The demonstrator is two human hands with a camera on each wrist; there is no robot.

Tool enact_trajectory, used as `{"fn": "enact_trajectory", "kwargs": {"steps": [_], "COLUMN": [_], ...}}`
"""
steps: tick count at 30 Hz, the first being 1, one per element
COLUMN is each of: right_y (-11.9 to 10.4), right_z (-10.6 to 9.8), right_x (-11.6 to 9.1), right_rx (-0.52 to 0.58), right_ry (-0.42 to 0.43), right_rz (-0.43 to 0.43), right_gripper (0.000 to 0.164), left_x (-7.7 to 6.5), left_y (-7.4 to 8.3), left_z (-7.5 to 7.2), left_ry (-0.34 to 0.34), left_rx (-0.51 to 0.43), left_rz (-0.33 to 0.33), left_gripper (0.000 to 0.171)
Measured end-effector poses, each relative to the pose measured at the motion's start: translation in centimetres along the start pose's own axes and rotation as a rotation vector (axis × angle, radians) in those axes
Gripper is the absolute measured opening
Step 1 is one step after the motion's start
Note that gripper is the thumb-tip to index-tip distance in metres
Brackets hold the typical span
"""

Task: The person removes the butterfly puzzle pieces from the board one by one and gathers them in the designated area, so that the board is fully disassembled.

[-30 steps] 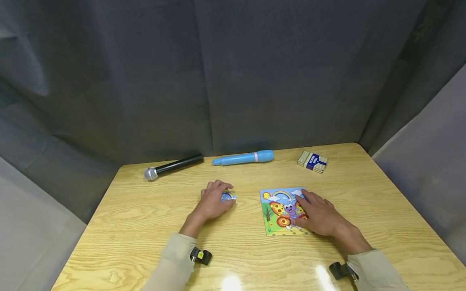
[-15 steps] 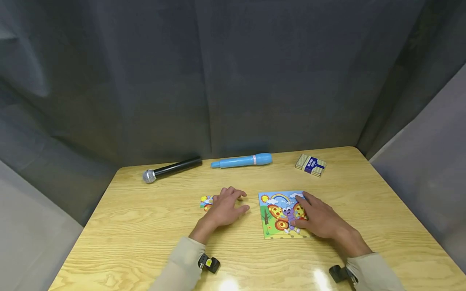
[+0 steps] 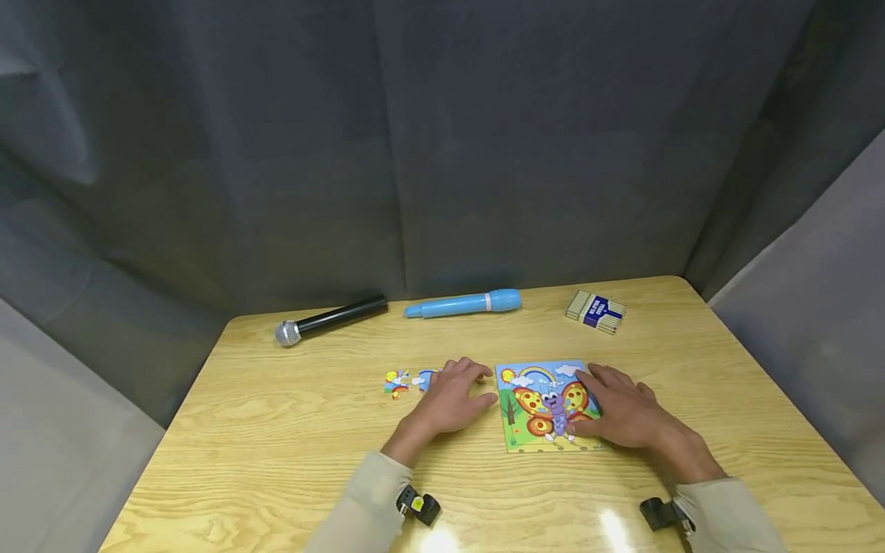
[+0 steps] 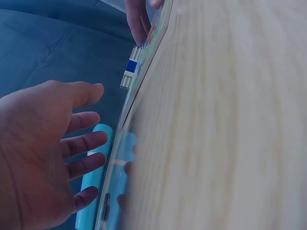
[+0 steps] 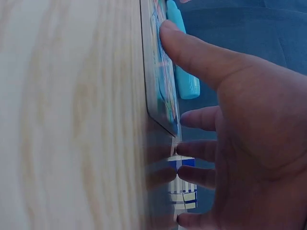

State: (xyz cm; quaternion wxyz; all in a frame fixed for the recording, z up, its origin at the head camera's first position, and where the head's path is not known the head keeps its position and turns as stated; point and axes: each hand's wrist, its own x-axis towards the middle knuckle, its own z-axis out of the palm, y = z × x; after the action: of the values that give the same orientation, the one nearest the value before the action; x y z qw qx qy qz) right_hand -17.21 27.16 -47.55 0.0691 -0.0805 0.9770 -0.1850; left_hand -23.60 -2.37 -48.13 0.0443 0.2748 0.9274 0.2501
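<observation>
Left hand (image 3: 448, 401) empty, fingers loosely spread, just beside left edge of butterfly puzzle (image 3: 548, 407). Right hand (image 3: 622, 408) relaxed, gripping nothing, thumb on puzzle's right part. Puzzle flat on tabletop (image 3: 525, 495), between hands. Loose pieces (image 3: 397, 382) past left hand, partly hidden. Farther: black microphone (image 3: 340, 316), blue wand (image 3: 456, 305), blue-banded bundle (image 3: 596, 310); dark curtain (image 3: 442, 153) behind.

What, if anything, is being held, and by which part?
Nothing is held: the left hand is beside the butterfly puzzle; the right hand rests on its right side.
</observation>
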Motion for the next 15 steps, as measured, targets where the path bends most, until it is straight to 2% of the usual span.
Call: {"fn": "enact_trajectory", "kwargs": {"steps": [15], "right_y": [0.0], "right_z": [-0.5], "right_x": [-0.2], "right_rx": [-0.02], "right_ry": [0.013], "right_rz": [0.014], "right_gripper": [0.098], "left_x": [1.1], "left_y": [2.7], "left_z": [1.4], "left_ry": [-0.028], "left_rx": [0.051], "left_rz": [0.019], "left_gripper": [0.041]}}
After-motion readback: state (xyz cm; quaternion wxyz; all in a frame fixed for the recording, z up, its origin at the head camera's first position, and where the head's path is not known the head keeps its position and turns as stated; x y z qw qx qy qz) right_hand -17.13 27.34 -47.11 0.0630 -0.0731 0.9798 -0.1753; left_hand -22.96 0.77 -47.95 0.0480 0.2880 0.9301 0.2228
